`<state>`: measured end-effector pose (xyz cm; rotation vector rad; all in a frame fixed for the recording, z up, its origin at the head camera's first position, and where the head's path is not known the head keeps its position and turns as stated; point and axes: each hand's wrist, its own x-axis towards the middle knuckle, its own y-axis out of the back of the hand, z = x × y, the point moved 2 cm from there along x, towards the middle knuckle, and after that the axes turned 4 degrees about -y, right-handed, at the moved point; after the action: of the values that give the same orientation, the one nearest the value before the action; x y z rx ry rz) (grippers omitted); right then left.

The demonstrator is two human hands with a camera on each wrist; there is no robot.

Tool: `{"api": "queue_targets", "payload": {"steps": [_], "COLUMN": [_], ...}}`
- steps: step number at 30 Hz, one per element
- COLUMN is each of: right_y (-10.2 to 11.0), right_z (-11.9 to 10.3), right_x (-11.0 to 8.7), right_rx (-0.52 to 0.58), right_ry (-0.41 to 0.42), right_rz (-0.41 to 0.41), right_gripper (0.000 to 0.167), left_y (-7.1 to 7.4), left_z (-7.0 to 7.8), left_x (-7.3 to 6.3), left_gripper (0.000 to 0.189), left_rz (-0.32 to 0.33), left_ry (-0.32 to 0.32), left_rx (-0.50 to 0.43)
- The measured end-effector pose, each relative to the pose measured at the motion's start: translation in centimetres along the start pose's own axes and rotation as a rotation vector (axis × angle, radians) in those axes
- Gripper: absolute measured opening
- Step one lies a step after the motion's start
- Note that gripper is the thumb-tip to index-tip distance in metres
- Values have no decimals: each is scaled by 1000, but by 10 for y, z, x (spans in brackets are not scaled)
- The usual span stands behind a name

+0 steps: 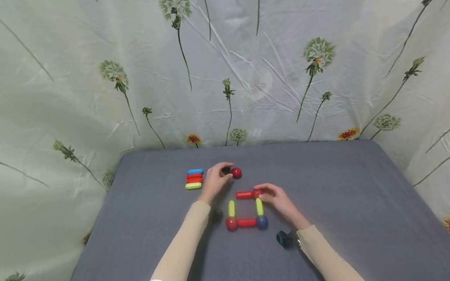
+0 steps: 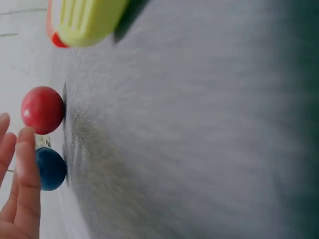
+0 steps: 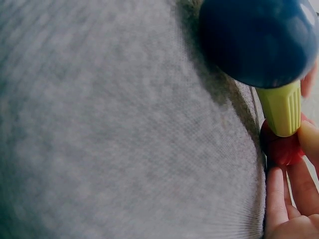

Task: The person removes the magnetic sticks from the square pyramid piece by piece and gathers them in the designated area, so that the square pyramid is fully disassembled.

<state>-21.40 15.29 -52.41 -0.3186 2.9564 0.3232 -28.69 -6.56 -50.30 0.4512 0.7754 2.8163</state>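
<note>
My left hand (image 1: 215,180) reaches to the back of the table, its fingers spread around a dark blue ball (image 2: 51,168) and beside a red ball (image 1: 236,172). In the left wrist view the fingers look fairly straight; whether they touch either ball is unclear. My right hand (image 1: 280,201) pinches another red ball (image 3: 285,144) at the corner of a square of rods and balls. That ball meets a red rod (image 1: 243,195) and a yellow-green rod (image 3: 280,110). The square's near side has a red ball (image 1: 231,224), a red rod (image 1: 246,222) and a blue ball (image 1: 262,222). A second yellow-green rod (image 1: 231,208) forms its left side.
Left of my left hand, several loose rods lie side by side, among them a blue rod (image 1: 195,171) and a yellow-green rod (image 1: 193,186). The grey table (image 1: 333,184) ends at a flowered curtain (image 1: 266,65) behind and at both sides.
</note>
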Motion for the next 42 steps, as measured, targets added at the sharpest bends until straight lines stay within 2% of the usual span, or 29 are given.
{"api": "queue_targets", "payload": {"steps": [1,3,8,11,15,19,21,26,29,33,38,42], "right_y": [0,0,1,0,0,0,1,1,2,2,2,2], "right_z": [0,0,1,1,-12,-12,-4,0,1,1,0,0], "right_x": [0,0,0,0,-6,-6,-2,-2,-1,-1,-1,-1], "right_rx": [0,-1,0,9,14,14,19,7,1,-2,-8,-6], "right_ry": [-2,-4,9,25,33,36,43,33,12,12,26,14], "right_rz": [2,7,3,-10,-31,-32,-23,-19,-8,0,-10,-5], "right_gripper": [31,31,31,32,33,34,33,31,30,31,31,30], "left_y": [1,1,-5,-10,-17,-19,-19,-12,0,26,63,85], "left_z": [0,0,5,7,8,9,10,12,11,1,-19,-30], "left_x": [-3,-10,-27,-31,-31,-30,-30,-34,-38,-44,-57,-66], "left_gripper": [25,20,18,18,15,13,12,11,11,12,14,14], "left_rz": [-7,-61,-320,-382,-349,-321,-314,-267,-228,-161,-48,0], "left_ry": [-4,-1,9,2,-17,-41,-51,-53,-43,-43,-23,15], "left_rx": [-4,-18,-7,37,74,82,87,117,77,41,122,165]}}
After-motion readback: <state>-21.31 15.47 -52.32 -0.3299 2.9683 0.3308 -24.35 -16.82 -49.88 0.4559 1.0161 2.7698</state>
